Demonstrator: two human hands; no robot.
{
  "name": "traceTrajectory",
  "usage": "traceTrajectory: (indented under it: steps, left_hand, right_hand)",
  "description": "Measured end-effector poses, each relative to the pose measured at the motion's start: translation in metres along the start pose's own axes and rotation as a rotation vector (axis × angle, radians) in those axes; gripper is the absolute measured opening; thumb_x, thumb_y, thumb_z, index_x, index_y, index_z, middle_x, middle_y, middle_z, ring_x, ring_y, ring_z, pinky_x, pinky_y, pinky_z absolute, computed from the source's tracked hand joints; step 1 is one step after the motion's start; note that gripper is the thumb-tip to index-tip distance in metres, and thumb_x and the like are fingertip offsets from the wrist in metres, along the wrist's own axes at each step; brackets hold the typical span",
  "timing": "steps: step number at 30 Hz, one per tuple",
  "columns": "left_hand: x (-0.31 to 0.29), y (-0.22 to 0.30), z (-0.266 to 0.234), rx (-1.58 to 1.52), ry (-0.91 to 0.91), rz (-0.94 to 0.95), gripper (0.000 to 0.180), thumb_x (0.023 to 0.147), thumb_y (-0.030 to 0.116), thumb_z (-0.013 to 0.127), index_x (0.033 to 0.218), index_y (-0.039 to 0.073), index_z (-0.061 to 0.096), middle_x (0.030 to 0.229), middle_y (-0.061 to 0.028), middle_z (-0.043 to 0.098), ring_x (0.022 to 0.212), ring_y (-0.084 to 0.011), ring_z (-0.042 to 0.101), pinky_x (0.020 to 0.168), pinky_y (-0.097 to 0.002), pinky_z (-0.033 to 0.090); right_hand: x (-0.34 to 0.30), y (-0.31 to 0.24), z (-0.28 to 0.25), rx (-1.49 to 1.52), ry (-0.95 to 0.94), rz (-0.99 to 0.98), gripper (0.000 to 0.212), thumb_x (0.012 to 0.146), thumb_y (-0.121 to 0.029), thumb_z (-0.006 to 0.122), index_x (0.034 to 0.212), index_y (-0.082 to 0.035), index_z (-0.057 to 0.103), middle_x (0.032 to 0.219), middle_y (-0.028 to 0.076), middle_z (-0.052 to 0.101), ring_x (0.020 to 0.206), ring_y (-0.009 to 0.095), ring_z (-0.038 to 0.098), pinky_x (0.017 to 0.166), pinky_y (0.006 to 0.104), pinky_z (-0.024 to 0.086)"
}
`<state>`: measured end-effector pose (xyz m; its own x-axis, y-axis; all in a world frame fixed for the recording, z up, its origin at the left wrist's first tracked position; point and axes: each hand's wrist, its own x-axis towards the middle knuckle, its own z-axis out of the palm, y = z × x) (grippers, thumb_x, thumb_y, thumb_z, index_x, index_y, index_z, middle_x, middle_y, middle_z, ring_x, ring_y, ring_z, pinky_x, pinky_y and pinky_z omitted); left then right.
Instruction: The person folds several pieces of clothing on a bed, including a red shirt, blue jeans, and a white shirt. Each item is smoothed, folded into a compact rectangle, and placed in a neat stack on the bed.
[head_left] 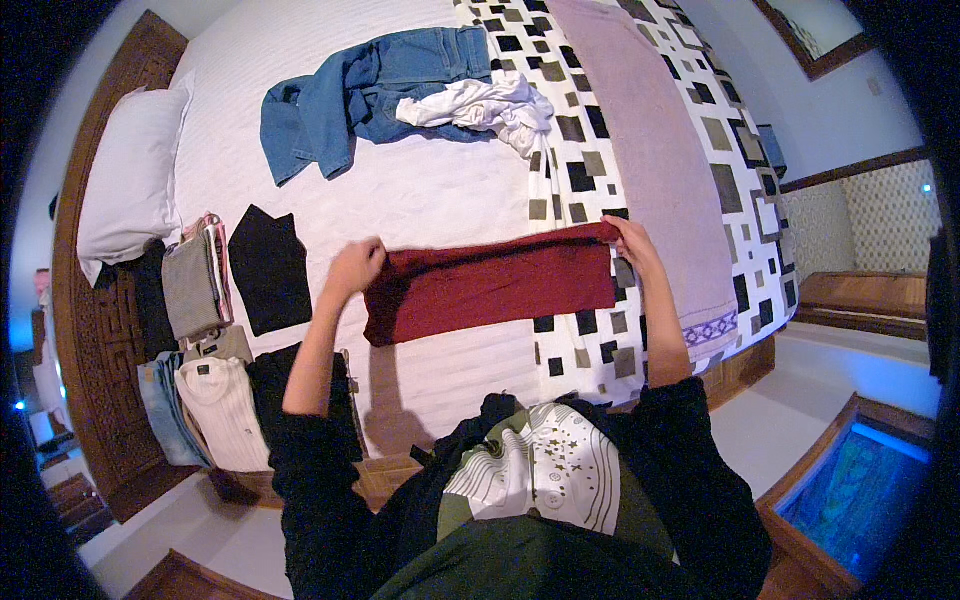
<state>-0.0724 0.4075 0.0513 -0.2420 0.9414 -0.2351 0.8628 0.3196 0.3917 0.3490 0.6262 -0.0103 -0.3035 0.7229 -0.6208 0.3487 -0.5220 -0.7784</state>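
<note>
Bed: denim garment, white bundle beyond maroon cloth

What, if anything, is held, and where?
A dark red cloth, held by its far corners: left hand at the left one, right hand at the right.

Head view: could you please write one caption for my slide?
Left hand and right hand hold a red cloth by its far corners over a bed, folded clothes at left, denim beyond.

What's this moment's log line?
left hand: holds red cloth, left end | right hand: holds right end | on bed: blue denim, white cloth
</note>
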Motion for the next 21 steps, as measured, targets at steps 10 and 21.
traceTrajectory:
  steps: [10,21]
  left_hand:
    - [0.035,0.011,0.028,0.089,0.335,0.059,0.031,0.07,0.016,0.056,0.099,0.006,0.049,0.092,-0.0112,0.05,0.089,-0.0287,0.049,0.077,-0.0405,0.038]
    - [-0.061,0.016,0.019,-0.29,0.169,0.243,0.019,0.067,0.016,0.06,0.074,0.002,0.051,0.079,-0.0112,0.055,0.075,-0.0261,0.053,0.065,-0.0335,0.042]
  right_hand:
    - [-0.023,-0.005,0.038,-0.514,0.144,-0.493,0.03,0.076,-0.028,0.06,0.097,-0.008,0.052,0.086,0.006,0.059,0.076,0.02,0.056,0.067,0.0299,0.045]
    - [-0.09,-0.008,0.039,-1.176,0.142,-0.559,0.021,0.067,-0.022,0.065,0.081,-0.009,0.056,0.079,0.01,0.053,0.077,0.027,0.055,0.066,0.0363,0.045]
